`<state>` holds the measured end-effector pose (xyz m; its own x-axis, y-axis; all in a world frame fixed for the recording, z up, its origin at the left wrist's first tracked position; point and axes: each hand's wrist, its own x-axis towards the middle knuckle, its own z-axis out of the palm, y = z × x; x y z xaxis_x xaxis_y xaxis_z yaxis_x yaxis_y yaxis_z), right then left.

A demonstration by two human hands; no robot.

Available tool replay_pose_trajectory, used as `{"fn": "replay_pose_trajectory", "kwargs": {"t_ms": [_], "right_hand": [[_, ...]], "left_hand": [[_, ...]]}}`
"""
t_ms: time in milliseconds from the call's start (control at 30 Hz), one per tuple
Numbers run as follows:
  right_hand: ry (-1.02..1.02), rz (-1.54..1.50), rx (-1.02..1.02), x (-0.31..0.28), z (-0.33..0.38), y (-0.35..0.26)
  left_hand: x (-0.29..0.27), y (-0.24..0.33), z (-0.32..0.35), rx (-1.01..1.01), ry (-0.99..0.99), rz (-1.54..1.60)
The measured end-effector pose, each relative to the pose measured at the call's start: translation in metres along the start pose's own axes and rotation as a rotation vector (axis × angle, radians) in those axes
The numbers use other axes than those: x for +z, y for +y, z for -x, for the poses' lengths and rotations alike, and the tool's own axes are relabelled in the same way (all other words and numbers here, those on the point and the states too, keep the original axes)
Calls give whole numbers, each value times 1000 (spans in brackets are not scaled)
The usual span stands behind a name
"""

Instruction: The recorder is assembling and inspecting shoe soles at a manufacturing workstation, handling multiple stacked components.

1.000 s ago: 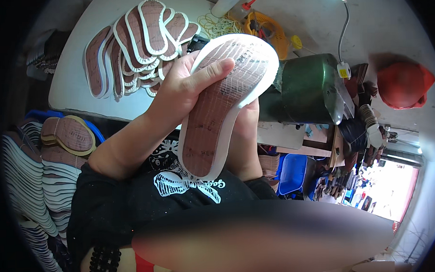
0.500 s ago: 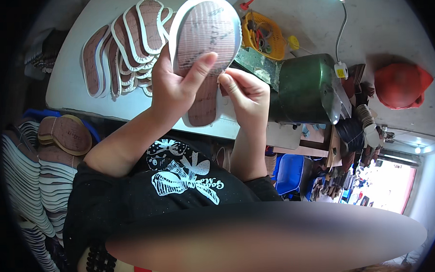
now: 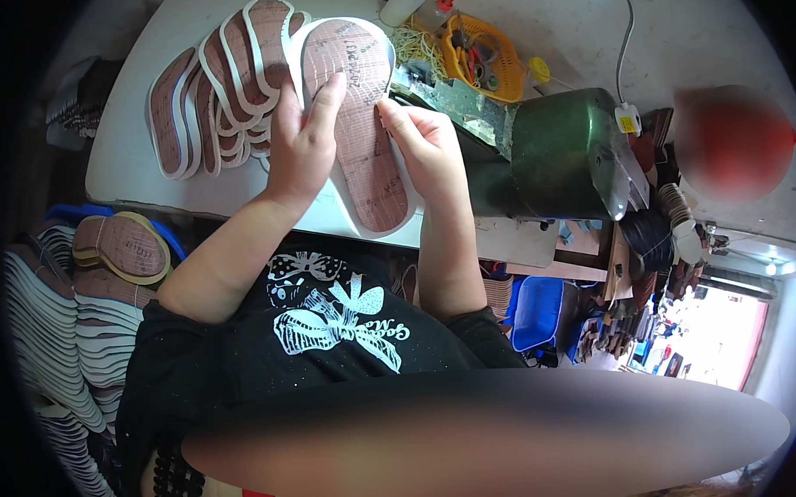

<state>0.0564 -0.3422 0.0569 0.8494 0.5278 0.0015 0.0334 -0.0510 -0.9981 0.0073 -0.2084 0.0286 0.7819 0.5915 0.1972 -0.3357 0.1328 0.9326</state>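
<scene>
My left hand (image 3: 302, 147) grips a brown shoe insole (image 3: 366, 153) with a white edge, its thumb lying on the brown face. The insole is held over the white table (image 3: 119, 157), wide end away from me and narrower end toward me. At the insole's right side, my right hand (image 3: 425, 147) is closed in a pinch on the white edge near the wide part. Whether a loose strip sits between those fingertips is too small to make out. Beyond my left hand, several similar white-edged insoles (image 3: 221, 79) overlap in a pile.
A dark green machine (image 3: 557, 155) stands to the right. Behind it are a yellow basket (image 3: 488, 70) of tools, a red-tipped bottle (image 3: 442, 6) and pale cord (image 3: 417, 51). Tall insole stacks (image 3: 45, 322) rise at the lower left. A blue bin (image 3: 536, 314) sits below the table at right.
The insole has come down lower and its wide end has swung left, turning its brown face more fully into view. Both hands have shifted left with it, still holding it.
</scene>
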Motion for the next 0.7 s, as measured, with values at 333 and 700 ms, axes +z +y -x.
{"fn": "replay_pose_trajectory", "kwargs": {"t_ms": [333,700], "right_hand": [[230,169,107,-5,-20,8],[147,200,124,-31,6,5]], "left_hand": [[7,-51,-51,31,-58,-320],[27,-72,-77,67,-95,-578]]}}
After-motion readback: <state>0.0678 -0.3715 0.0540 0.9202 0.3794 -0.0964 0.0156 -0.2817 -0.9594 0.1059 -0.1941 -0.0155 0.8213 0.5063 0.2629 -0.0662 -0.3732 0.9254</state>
